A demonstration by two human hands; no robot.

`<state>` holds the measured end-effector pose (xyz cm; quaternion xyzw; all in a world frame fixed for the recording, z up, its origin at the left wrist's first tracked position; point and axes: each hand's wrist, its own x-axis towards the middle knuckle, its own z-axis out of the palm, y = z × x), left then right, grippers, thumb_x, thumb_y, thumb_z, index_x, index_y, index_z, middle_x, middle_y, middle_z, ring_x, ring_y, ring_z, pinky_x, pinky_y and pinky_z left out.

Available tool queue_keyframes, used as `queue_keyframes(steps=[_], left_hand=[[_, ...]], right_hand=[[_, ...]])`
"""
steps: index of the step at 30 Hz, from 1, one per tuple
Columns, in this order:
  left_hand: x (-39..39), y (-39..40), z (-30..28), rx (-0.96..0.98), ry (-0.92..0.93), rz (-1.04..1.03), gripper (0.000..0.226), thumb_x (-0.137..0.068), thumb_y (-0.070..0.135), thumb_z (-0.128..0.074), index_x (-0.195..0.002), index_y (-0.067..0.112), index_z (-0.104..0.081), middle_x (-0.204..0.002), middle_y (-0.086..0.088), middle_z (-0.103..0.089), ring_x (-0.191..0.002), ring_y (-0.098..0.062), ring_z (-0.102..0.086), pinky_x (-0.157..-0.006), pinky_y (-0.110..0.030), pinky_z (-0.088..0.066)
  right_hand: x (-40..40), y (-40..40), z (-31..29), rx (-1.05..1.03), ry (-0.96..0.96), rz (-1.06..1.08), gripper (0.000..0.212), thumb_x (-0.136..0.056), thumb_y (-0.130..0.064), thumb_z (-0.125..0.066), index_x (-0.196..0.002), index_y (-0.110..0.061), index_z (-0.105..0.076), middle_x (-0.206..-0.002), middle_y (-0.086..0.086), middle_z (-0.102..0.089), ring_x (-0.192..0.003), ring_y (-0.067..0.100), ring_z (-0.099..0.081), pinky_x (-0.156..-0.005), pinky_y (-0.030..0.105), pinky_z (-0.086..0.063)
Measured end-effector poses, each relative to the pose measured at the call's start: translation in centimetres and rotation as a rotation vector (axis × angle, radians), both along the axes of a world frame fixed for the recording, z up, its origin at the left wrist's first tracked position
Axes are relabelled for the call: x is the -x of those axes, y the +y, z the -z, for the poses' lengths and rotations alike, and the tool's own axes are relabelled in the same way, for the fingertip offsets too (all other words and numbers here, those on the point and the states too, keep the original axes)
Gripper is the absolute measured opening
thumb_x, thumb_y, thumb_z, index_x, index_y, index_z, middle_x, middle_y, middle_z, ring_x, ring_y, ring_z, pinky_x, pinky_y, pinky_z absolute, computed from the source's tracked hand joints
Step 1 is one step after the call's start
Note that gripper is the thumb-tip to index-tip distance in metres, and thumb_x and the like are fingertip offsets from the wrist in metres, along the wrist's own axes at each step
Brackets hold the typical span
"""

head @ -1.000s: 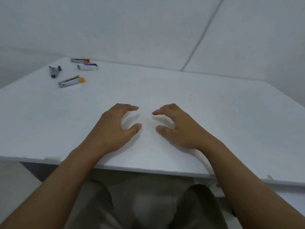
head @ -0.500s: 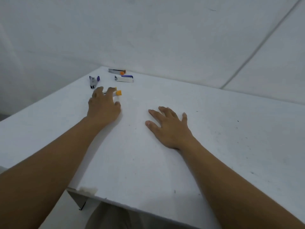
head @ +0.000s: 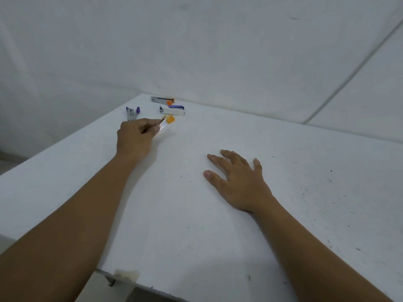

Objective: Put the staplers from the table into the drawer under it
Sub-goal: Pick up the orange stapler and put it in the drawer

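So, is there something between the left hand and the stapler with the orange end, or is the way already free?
Nothing visible stands between them: the left hand is already closed on the orange-ended stapler. The other three staplers lie just beyond it. The drawer is out of view, so that path cannot be judged.

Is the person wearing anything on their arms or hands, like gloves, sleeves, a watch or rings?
No. Both forearms are bare right to the bottom edge of the picture, with no sleeve showing. The left hand and the right hand wear no gloves, and no watch, bracelet or ring shows on either. The fingernails look short and plain. The upper arms are out of view.
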<state>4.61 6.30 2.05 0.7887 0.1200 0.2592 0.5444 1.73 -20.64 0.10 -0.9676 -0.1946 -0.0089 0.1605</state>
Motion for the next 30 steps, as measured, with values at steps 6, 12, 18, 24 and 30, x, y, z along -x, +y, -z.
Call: queue_keyframes(steps=[6, 12, 18, 24, 30], left_hand=[[2.8, -2.0, -4.5, 1.015, 0.039, 0.39, 0.029, -0.099, 0.016, -0.058, -0.124, 0.006, -0.066, -0.121, -0.013, -0.072, -0.11, -0.021, -0.071, -0.088, -0.033, -0.06], [7.8, -4.6, -5.7, 1.319, 0.072, 0.542, 0.025, -0.095, 0.015, -0.061, -0.114, 0.002, -0.07, -0.117, -0.015, -0.074, -0.103, -0.018, -0.074, -0.085, -0.031, -0.059], [11.9, -7.2, -5.4, 1.359, 0.104, 0.607, 0.03, -0.095, 0.02, -0.061, -0.118, 0.003, -0.069, -0.121, -0.011, -0.072, -0.096, -0.014, -0.075, -0.079, -0.028, -0.061], [14.8, -9.0, -5.2, 1.379, 0.12, 0.657, 0.03, -0.094, 0.022, -0.062, -0.115, 0.004, -0.072, -0.123, -0.008, -0.072, -0.086, -0.011, -0.076, -0.075, -0.027, -0.061], [17.1, -11.2, -4.9, 1.398, 0.113, 0.697, 0.033, -0.094, 0.023, -0.062, -0.12, 0.005, -0.072, -0.125, -0.011, -0.071, -0.087, -0.013, -0.075, -0.076, -0.027, -0.061]], right_hand=[[0.0, 0.0, 0.0, -0.009, 0.004, -0.001, 0.062, -0.096, -0.072, -0.025, -0.154, -0.05, -0.026, -0.168, -0.015, -0.017, -0.156, 0.007, -0.006, -0.123, 0.057, 0.008], [0.0, 0.0, -0.2, -0.001, 0.01, -0.009, 0.064, -0.095, -0.073, -0.023, -0.155, -0.049, -0.024, -0.169, -0.014, -0.015, -0.157, 0.009, -0.005, -0.122, 0.058, 0.009], [0.4, -0.2, -0.3, 0.074, 0.041, -0.026, 0.065, -0.097, -0.071, -0.017, -0.158, -0.047, -0.014, -0.171, -0.011, -0.005, -0.158, 0.012, 0.002, -0.122, 0.057, 0.01], [2.4, -1.5, -0.2, 0.123, 0.061, -0.05, 0.064, -0.1, -0.066, -0.013, -0.16, -0.044, -0.007, -0.172, -0.01, 0.002, -0.157, 0.011, 0.006, -0.124, 0.053, 0.009], [6.3, -4.8, -0.3, 0.116, 0.077, -0.057, 0.066, -0.1, -0.066, -0.014, -0.16, -0.041, -0.006, -0.172, -0.01, 0.003, -0.157, 0.01, 0.007, -0.125, 0.051, 0.009]])
